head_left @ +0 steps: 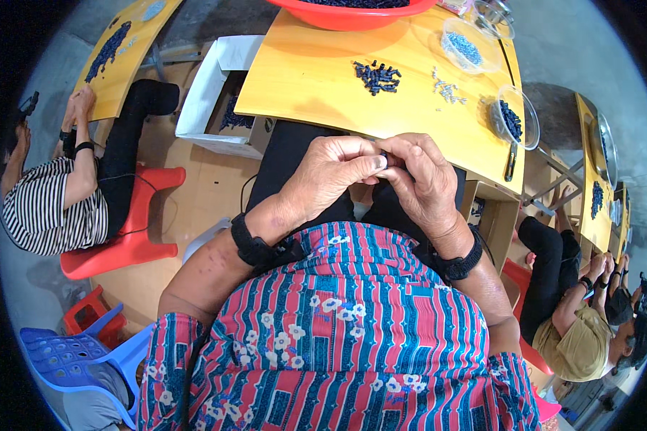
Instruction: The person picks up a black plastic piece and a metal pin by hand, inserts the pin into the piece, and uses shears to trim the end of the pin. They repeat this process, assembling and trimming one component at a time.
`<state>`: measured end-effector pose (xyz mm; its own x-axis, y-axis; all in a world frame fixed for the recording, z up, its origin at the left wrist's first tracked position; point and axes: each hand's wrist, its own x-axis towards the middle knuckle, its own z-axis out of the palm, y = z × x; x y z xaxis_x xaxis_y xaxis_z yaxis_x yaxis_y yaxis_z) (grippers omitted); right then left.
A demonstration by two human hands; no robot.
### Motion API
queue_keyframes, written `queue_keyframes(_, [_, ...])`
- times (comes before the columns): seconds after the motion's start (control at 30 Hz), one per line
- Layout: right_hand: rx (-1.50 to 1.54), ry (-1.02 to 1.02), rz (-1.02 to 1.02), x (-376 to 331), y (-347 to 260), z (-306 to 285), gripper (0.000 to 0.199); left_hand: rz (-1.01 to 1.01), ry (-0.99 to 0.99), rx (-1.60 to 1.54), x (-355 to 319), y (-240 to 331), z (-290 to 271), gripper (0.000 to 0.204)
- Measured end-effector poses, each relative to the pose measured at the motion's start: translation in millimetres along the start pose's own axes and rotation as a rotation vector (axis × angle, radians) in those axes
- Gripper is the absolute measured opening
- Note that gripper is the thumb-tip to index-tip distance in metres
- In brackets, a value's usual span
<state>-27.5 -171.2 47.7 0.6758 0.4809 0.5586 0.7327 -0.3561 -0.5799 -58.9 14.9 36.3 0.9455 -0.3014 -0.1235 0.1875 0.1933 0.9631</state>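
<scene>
My left hand (334,172) and my right hand (425,176) meet in front of my lap, just off the near edge of the yellow table (302,86). Thumbs and fingers of both pinch a small dark piece (384,155), mostly covered by the fingertips; its exact kind is hidden. On the tabletop ahead lies a pile of short black tube-like pieces (377,77). Small silvery pieces (447,87) are scattered to its right.
A red basin (352,17) of dark pieces stands at the far edge. To the right are clear tubs, one with blue pieces (464,47), one with black pieces (510,121), and a black-handled tool (510,162). A white box (212,133) stands left. People sit at tables on both sides.
</scene>
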Motion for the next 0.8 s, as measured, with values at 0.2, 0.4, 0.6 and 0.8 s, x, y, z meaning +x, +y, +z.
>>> queue_keyframes(0.2, [-0.02, 0.007, -0.04, 1, 0, -3, 0.036, 0.024, -0.013, 0.097, 0, 8, 1, 0.021])
queue_keyframes(0.4, [-0.042, 0.042, 0.028, 1, 8, -3, 0.036, 0.018, 0.033, 0.135, 14, 1, -4, 0.016])
queue_keyframes(0.6, [-0.051, 0.046, 0.063, 4, 32, -5, 0.037, 0.108, -0.004, 0.381, 47, 4, -12, 0.009])
queue_keyframes(0.8, [0.211, 0.109, 0.297, -9, 35, -16, 0.033, 0.165, 0.057, 0.59, 46, -1, 3, 0.007])
